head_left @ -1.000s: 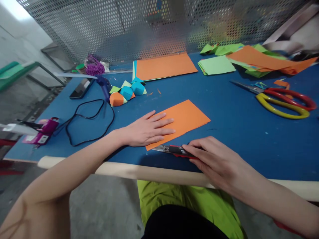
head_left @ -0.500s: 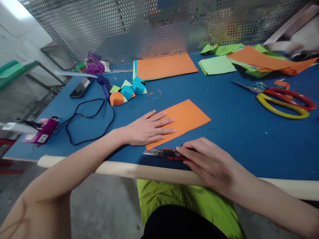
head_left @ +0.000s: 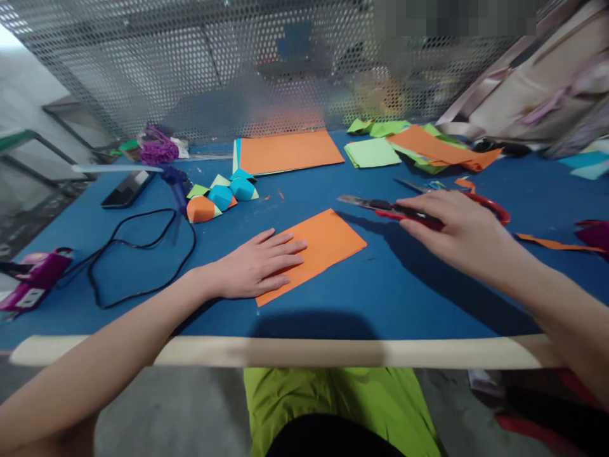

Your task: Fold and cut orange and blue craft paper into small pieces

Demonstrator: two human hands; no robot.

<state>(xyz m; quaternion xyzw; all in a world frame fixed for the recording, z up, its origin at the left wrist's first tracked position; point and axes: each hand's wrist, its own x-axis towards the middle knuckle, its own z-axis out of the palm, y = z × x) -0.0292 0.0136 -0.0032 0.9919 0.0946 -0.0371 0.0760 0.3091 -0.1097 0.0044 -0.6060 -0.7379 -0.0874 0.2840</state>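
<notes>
My left hand (head_left: 259,263) lies flat, fingers spread, across the left part of a folded orange sheet of paper (head_left: 328,241) on the blue table. My right hand (head_left: 451,222) is raised above the table, to the right of the paper. Its fingers are closed around a red and black utility knife (head_left: 390,208), whose blade points left, apart from the paper. Behind the right hand lie scissors (head_left: 495,206) with red showing on the handle; the hand covers much of them.
Folded paper pieces (head_left: 221,195) sit by a blue glue gun (head_left: 176,187) with a black cable. Farther back are an orange paper stack (head_left: 290,152), green squares (head_left: 371,153), loose orange strips (head_left: 428,146), a phone (head_left: 127,189) and purple yarn (head_left: 159,149). A perforated metal panel (head_left: 190,76) stands behind.
My right hand has lifted the utility knife from the paper's near edge and carried it up and to the right. My left hand stays on the paper. The view has turned somewhat right.
</notes>
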